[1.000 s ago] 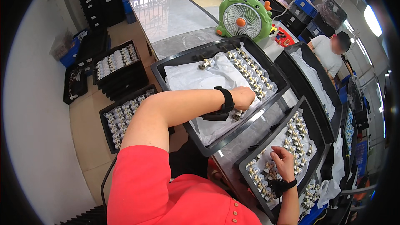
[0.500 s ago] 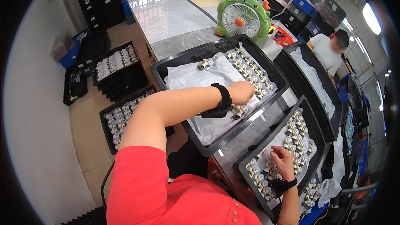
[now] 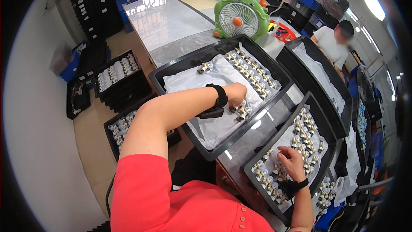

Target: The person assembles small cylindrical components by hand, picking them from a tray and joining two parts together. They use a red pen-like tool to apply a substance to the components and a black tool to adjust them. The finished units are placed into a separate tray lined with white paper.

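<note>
Small brass-coloured fittings with clear round caps and dark ends stand in rows on white liner in the large black tray (image 3: 216,151). My left hand (image 3: 237,93) reaches down into this tray, fingers closed, left of the long rows. A fitting (image 3: 242,112) stands just below it; the hand hides whatever its fingertips hold. Near the tray's far left side a separate small group of fittings (image 3: 206,67) sits on the liner. My right hand (image 3: 292,164) hovers over a second black tray (image 3: 253,180) of similar fittings, its fingers loosely bent and apart, with nothing visible in them.
A green fan (image 3: 238,17) stands behind the large tray on the table (image 3: 159,21). Another lined black tray (image 3: 319,66) leans at the right. Stacked trays (image 3: 118,75) of fittings stand on the floor to the left. A person (image 3: 332,45) is at the far right.
My left hand has moved left and slightly nearer, away from the dense rows to the short row near the tray's front. The right hand stays over the second tray, nearly unmoved.
</note>
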Demonstrator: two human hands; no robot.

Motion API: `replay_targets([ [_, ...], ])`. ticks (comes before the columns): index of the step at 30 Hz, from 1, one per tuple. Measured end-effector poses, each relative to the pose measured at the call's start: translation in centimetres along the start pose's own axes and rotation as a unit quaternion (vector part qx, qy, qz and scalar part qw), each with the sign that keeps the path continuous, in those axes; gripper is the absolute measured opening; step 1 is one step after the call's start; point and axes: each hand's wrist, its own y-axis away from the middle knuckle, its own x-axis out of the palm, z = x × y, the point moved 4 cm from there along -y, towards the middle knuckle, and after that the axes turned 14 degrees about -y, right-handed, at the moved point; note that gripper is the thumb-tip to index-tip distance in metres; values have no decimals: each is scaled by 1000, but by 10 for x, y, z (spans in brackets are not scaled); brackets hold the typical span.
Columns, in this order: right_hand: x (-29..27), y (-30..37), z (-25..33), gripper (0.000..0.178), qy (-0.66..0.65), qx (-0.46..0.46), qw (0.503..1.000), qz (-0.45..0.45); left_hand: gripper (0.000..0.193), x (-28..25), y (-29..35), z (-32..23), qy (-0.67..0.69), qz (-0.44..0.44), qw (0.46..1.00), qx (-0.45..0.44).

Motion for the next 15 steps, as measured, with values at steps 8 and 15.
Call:
replay_targets([
  [8,-17,-5,8,20,27,-75,995,-64,42,-33,17,-7,-141,-101,984,46],
  [15,-1,-2,12,34,34,-92,995,-12,28,-73,67,-123,324,-105,925,166],
])
